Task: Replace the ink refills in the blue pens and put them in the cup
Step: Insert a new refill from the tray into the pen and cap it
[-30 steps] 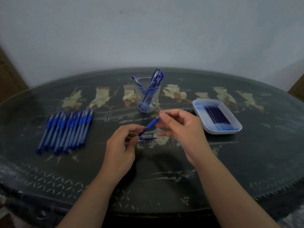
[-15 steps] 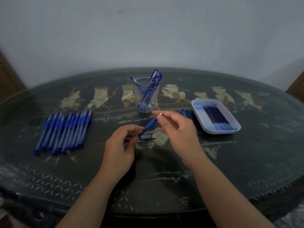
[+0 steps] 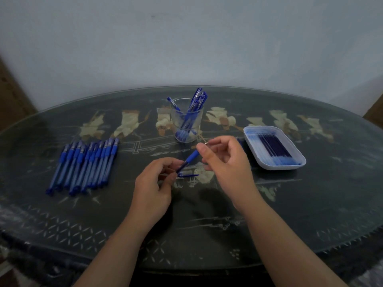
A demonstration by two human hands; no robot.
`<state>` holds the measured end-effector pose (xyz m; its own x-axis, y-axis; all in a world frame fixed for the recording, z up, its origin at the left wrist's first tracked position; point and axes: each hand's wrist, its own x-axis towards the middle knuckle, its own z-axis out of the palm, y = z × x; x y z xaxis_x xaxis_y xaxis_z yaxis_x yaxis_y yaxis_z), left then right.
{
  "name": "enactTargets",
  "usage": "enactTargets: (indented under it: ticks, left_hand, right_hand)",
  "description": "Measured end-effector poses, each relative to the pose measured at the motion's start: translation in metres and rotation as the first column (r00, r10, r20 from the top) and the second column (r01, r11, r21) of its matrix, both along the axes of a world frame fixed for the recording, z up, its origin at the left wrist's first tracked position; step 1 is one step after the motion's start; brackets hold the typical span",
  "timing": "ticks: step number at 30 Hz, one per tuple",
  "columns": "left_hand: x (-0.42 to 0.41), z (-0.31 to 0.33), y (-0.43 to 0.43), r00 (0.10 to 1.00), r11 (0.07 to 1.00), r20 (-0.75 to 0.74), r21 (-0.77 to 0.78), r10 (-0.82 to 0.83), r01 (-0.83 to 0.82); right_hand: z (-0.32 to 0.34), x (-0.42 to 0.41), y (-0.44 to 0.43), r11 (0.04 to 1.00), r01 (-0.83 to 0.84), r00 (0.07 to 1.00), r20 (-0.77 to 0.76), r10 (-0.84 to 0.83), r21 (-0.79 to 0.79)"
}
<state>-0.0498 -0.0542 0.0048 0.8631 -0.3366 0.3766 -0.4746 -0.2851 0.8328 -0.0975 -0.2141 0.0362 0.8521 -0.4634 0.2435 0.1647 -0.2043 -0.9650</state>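
Step in hand, by judgement: opening one blue pen [image 3: 190, 158] at its writing end to free the spent refill. Left hand [image 3: 153, 184] pinches the barrel's lower end; right hand [image 3: 224, 160] pinches the metal tip. The pen is held over the worktop [image 3: 310, 204] centre, tilted toward 1 o'clock; blue grip, dark barrel; a blue cap [image 3: 188, 175] lies beneath. The next move calls for a fresh refill from the tray [image 3: 277, 167] at 2 o'clock; the glass cup [image 3: 176, 121] stands at 12 o'clock; a row of pens [image 3: 83, 164] lies at 9 o'clock.

We see a dark oval table [image 3: 310, 204] w/ pale inlaid figures under glass, plain grey-blue wall [image 3: 186, 42] behind & a brown surface [image 3: 12, 90] far left.
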Motion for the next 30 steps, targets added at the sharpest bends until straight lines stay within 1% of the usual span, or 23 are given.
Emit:
enactTargets:
  ticks: [2,3,5,6,9,12,15,18,20,22,24,26,30]
  left_hand:
    - [0.0002,-0.0004,0.0002,1.0,1.0,0.0,-0.005,-0.001,0.001]
    - [0.0002,-0.0004,0.0003,1.0,1.0,-0.002,-0.002,-0.002,0.002]
    - [0.0002,0.0001,0.0003,1.0,1.0,-0.004,0.009,-0.003,0.003]
    - [0.0001,0.0004,0.0004,1.0,1.0,-0.006,0.013,-0.004,0.004]
    - [-0.0002,0.0007,0.0008,1.0,1.0,-0.002,0.016,-0.015,0.015]
    - [0.0002,0.0002,0.0007,1.0,1.0,0.0,0.006,-0.012,0.012]
    - [0.0004,0.0004,0.0003,1.0,1.0,0.002,0.001,-0.011,0.011]
    - [0.0008,-0.0007,0.0003,1.0,1.0,-0.001,0.004,-0.019,0.019]
    - [0.0016,-0.0021,0.0001,1.0,1.0,0.002,-0.01,-0.017,0.017]
    - [0.0022,-0.0031,-0.0001,1.0,1.0,0.005,-0.023,-0.018,0.018]
    - [0.002,-0.0029,0.0,1.0,1.0,0.009,-0.017,-0.026,0.026]
    - [0.0013,-0.0026,0.0002,0.999,0.999,0.023,-0.002,-0.038,0.038]
    - [0.0015,-0.0043,0.0008,0.994,0.998,0.082,0.011,-0.066,0.066]
  right_hand:
    - [0.0009,-0.0005,-0.0013,0.998,-0.051,0.999,-0.007,0.052,0.029]
    - [0.0014,-0.0006,-0.0018,0.998,-0.065,0.998,-0.001,0.065,0.018]
    - [0.0002,0.0,-0.0014,0.998,-0.05,0.999,0.01,0.05,-0.03]
    - [0.0002,0.0002,-0.0008,0.999,-0.032,0.999,0.009,0.033,-0.028]
    - [-0.0007,0.0002,0.0009,1.0,-0.001,1.0,-0.01,0.001,0.014]
    - [0.001,-0.0011,-0.0001,0.995,-0.065,0.998,-0.011,0.066,0.074]
    - [0.0006,-0.0008,-0.0004,0.999,-0.038,0.999,0.003,0.038,0.013]
    - [0.001,0.0001,0.0016,1.0,0.005,1.0,-0.005,-0.005,0.021]
    - [0.0013,-0.0004,0.0006,0.998,-0.033,0.999,-0.008,0.034,0.056]
    - [0.0027,-0.0017,-0.0004,0.997,-0.071,0.998,0.001,0.071,0.032]
    - [0.003,-0.0011,-0.0012,0.998,-0.059,0.998,-0.009,0.059,-0.007]
    - [0.0016,0.0002,-0.0009,0.999,-0.033,0.999,-0.027,0.033,-0.005]
    - [0.0007,-0.0001,-0.0008,0.998,-0.019,0.999,-0.025,0.02,0.056]
